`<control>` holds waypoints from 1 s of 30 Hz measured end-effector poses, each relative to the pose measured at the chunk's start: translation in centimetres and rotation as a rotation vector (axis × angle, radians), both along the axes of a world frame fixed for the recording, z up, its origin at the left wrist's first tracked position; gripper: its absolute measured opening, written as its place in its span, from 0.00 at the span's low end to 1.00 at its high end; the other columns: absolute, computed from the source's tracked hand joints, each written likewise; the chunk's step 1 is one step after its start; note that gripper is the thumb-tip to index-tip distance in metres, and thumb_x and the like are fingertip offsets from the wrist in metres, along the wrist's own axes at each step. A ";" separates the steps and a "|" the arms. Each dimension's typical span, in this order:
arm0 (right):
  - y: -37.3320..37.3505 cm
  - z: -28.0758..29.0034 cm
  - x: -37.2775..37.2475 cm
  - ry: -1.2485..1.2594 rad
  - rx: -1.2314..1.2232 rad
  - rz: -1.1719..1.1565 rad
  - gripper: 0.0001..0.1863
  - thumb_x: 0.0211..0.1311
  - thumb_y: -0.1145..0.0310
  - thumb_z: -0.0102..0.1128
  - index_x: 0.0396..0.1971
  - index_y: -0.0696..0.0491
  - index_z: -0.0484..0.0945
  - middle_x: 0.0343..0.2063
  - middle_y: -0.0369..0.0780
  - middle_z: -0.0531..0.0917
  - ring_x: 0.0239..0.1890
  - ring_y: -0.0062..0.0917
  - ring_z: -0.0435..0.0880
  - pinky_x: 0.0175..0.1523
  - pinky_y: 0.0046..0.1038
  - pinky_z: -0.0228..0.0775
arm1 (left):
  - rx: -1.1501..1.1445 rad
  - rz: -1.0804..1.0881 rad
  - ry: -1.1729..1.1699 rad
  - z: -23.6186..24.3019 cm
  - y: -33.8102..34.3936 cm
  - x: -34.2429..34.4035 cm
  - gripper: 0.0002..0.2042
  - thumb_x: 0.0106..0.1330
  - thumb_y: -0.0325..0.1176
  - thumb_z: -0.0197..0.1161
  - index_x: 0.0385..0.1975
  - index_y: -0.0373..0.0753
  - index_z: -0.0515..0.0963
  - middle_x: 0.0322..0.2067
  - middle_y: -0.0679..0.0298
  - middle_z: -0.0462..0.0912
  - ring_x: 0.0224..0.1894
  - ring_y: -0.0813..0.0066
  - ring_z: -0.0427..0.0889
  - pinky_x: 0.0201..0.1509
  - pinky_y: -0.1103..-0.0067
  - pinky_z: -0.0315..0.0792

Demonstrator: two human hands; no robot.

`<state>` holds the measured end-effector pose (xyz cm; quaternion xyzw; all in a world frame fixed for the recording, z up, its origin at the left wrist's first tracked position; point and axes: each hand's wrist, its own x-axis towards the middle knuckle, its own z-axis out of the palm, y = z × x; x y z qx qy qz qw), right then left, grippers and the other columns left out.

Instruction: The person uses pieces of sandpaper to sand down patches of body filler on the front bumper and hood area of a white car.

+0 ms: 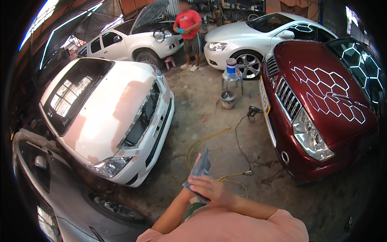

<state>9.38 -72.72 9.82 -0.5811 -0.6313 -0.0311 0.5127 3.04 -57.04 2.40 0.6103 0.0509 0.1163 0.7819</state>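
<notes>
In front of my body I have a crumpled blue-grey cloth between my two hands. My left hand lies behind and under it; part of that hand shows along the cloth's left side, while the rest is covered. Over the front of the cloth, my right hand has its fingers bent and pressed onto it. A fold of the cloth sticks up above both hands, and a lower corner hangs beneath my right fingers.
A white car with pinkish patches stands left, a grey car lower left, a dark red car right. Yellow cord, a corded power tool, a bucket and a stool occupy the floor. A person stands farther back.
</notes>
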 end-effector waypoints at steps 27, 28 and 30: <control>1.6 -3.5 2.1 0.382 -0.030 -0.311 0.20 0.69 0.75 0.54 0.60 0.58 0.73 0.58 0.46 0.78 0.60 0.38 0.78 0.65 0.35 0.68 | 0.163 0.114 -0.037 1.9 -2.8 -1.0 0.40 0.61 0.21 0.58 0.75 0.31 0.50 0.73 0.53 0.58 0.74 0.66 0.59 0.75 0.74 0.55; 1.7 -4.9 4.0 0.630 -0.056 -0.370 0.20 0.70 0.73 0.54 0.60 0.58 0.73 0.58 0.45 0.78 0.60 0.36 0.77 0.65 0.34 0.67 | 0.156 0.152 -0.076 1.7 -3.8 -1.5 0.34 0.64 0.29 0.66 0.70 0.30 0.62 0.67 0.54 0.69 0.68 0.67 0.68 0.70 0.73 0.63; 1.4 -5.0 5.3 0.945 0.006 -0.338 0.20 0.73 0.69 0.52 0.61 0.58 0.72 0.59 0.44 0.78 0.61 0.32 0.75 0.67 0.33 0.65 | 0.121 0.110 0.163 0.0 -2.6 -3.8 0.30 0.64 0.33 0.68 0.66 0.30 0.67 0.61 0.56 0.75 0.61 0.70 0.75 0.63 0.73 0.70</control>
